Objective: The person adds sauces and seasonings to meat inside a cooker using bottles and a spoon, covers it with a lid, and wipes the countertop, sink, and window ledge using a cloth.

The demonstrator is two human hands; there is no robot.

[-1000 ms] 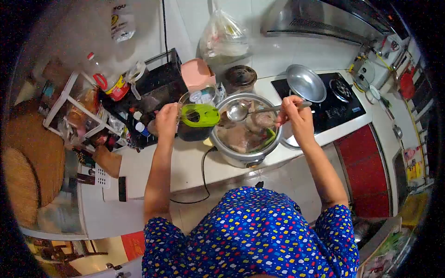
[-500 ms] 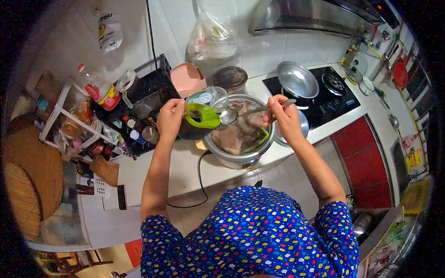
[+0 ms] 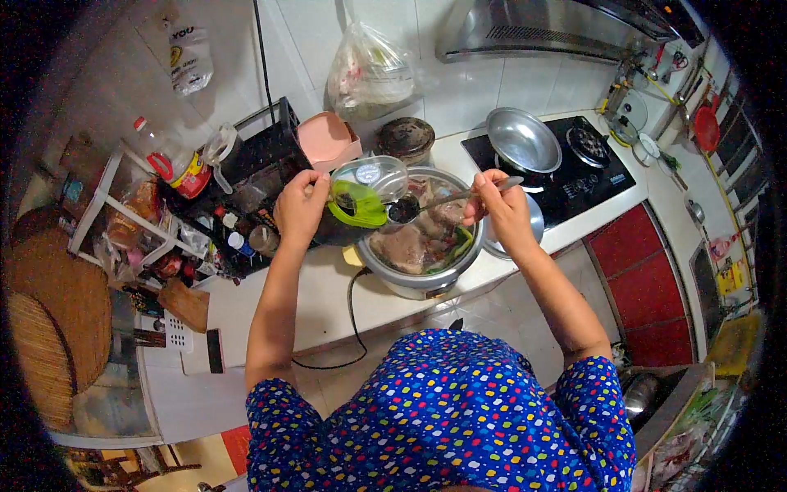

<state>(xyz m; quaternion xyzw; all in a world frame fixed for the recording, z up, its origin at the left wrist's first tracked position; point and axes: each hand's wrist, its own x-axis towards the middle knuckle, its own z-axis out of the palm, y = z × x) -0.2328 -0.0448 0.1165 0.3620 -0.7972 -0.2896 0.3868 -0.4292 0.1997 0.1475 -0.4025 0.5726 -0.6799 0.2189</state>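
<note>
My left hand point(image 3: 302, 205) is closed on the edge of a small green container point(image 3: 361, 211) with a clear lid point(image 3: 373, 174) standing open. The container is tilted over a metal ladle point(image 3: 447, 199), and its mouth is beside the ladle's bowl. Something dark fills that bowl. Pinched by its handle, the ladle is in my right hand point(image 3: 500, 205), above the pot. Under both sits an electric cooking pot point(image 3: 420, 283) with a large piece of meat point(image 3: 410, 246) and green leafy stalks point(image 3: 459, 246) inside.
A pink box point(image 3: 328, 139) and a lidded dark pot point(image 3: 406, 139) stand behind. Bottles and jars crowd the left, near a soy-sauce-like bottle point(image 3: 184, 168). At right, a metal pan point(image 3: 525, 141) sits on the black cooktop point(image 3: 602, 176). A power cord point(image 3: 352, 316) hangs over the counter edge.
The ladle's bowl, shiny metal before, now looks dark inside. The green container has tipped further towards the ladle. Both hands have stayed nearly in place.
</note>
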